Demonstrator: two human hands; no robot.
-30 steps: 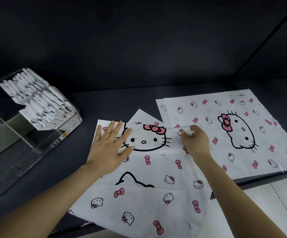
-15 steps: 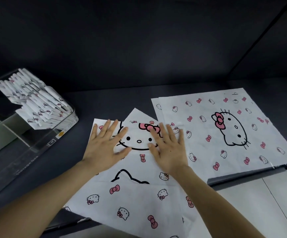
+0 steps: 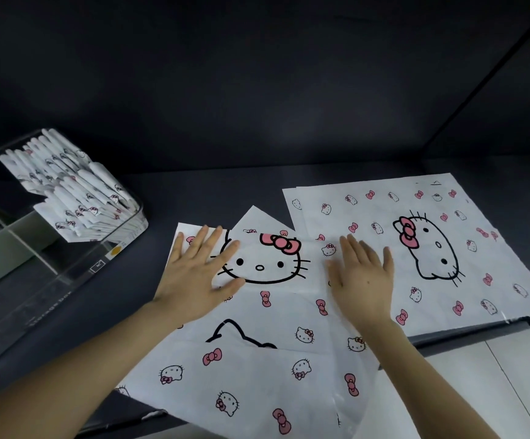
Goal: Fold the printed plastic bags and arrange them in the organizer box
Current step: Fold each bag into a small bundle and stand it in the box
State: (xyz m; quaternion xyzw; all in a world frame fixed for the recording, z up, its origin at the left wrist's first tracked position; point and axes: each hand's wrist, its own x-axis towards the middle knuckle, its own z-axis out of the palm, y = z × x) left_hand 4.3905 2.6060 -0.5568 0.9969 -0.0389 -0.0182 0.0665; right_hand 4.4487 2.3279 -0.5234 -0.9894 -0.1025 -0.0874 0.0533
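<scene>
Head: right hand (image 3: 363,274) flat on bag (image 3: 270,253)

The left hand (image 3: 198,269) and right hand (image 3: 363,277) are seen bare. Both forearms (image 3: 83,369) are shown uncovered to the near edge. A small dark speck (image 3: 368,282) is borne by the right hand.

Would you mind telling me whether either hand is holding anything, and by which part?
Nothing is gripped: the left hand and right hand lie flat, fingers straight, on the folded bag.

Organizer box (image 3: 76,270) cut off at left edge, its lettering (image 3: 51,307) unreadable, nearest bag (image 3: 251,384) cropped at bottom
</scene>
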